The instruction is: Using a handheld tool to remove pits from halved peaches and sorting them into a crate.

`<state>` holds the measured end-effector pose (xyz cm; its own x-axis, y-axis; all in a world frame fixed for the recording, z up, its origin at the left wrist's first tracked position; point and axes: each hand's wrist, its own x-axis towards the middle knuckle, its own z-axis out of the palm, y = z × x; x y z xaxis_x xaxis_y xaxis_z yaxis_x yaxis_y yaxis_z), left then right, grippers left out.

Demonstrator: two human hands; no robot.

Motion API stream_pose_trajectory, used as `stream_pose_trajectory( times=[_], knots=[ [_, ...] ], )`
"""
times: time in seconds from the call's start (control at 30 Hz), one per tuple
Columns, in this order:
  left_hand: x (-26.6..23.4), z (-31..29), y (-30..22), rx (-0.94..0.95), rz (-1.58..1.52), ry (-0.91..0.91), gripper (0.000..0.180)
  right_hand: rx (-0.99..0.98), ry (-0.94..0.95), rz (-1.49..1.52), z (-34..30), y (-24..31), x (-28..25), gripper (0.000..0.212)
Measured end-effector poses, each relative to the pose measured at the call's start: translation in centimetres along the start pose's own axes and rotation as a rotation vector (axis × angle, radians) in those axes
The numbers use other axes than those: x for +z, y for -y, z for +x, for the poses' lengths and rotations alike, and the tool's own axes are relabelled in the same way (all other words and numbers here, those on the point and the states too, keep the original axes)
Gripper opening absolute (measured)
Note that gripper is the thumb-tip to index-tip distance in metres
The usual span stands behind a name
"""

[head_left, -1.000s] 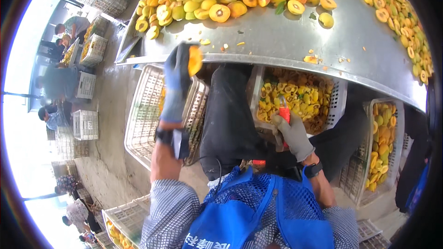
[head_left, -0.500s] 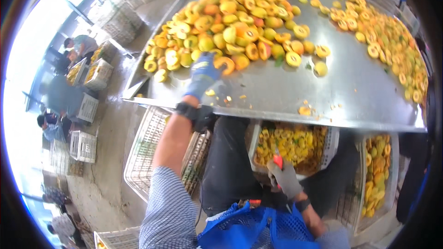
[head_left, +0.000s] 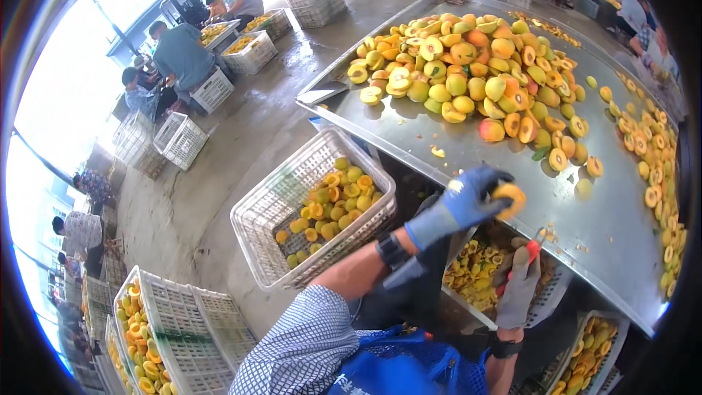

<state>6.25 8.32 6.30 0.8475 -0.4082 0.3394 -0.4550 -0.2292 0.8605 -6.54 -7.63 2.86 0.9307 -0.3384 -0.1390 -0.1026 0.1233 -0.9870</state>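
Observation:
My left hand (head_left: 468,205), in a blue glove, is closed on a yellow peach half (head_left: 508,201) just above the near edge of the metal table (head_left: 446,148). My right hand (head_left: 518,292), in a grey glove, grips a red-handled pitting knife (head_left: 533,250) with a looped metal tip. It is below and to the right of the left hand, over a crate (head_left: 542,309) of yellow peach pieces. A large heap of halved peaches (head_left: 475,66) lies on the table beyond both hands.
Beside my left forearm stands a white crate (head_left: 252,230) partly filled with peach halves. More peach halves (head_left: 653,168) line the table's right side. A filled crate (head_left: 157,300) stands at lower left, another (head_left: 585,358) at lower right. Several people sit among crates at far left.
My left hand has come back from the heap toward my right hand, now with a peach half. The view has swung left, bringing the partly filled crate into full sight.

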Motion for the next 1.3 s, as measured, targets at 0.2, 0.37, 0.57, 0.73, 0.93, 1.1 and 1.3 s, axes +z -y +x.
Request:
stream_pose_trajectory(
  times=[0.2,0.37,0.57,0.73,0.93,1.1,1.3],
  knots=[
    [8.3,-4.1,1.5,-0.434,-0.830,-0.298,0.030,0.139,0.016,-0.038,-0.8,-1.8,0.7,0.025],
    [9.0,-4.6,3.6,-0.375,-1.001,-0.311,0.041,-0.018,0.009,-0.278,-1.0,-2.7,-0.9,0.034],
    [9.4,-4.9,2.1,-0.394,-0.756,-0.137,0.051,-0.244,0.061,-0.467,-2.0,-1.2,-1.5,0.030],
    [10.4,-5.5,3.2,-0.332,-0.576,-0.252,0.031,-0.261,0.039,-0.549,-2.0,-2.1,-0.9,0.028],
    [10.9,-5.4,1.3,-0.225,-0.398,-0.374,0.022,-0.263,-0.059,-0.667,-1.7,-2.3,-0.2,0.026],
    [9.4,-5.6,2.4,-0.126,-0.274,-0.361,0.018,-0.314,0.013,-0.768,-0.9,-3.0,0.5,0.027],
    [9.8,-4.1,1.8,-0.369,-0.405,-0.209,0.023,-0.249,0.093,-0.741,-0.4,-3.8,-0.9,0.036]
  ],
)
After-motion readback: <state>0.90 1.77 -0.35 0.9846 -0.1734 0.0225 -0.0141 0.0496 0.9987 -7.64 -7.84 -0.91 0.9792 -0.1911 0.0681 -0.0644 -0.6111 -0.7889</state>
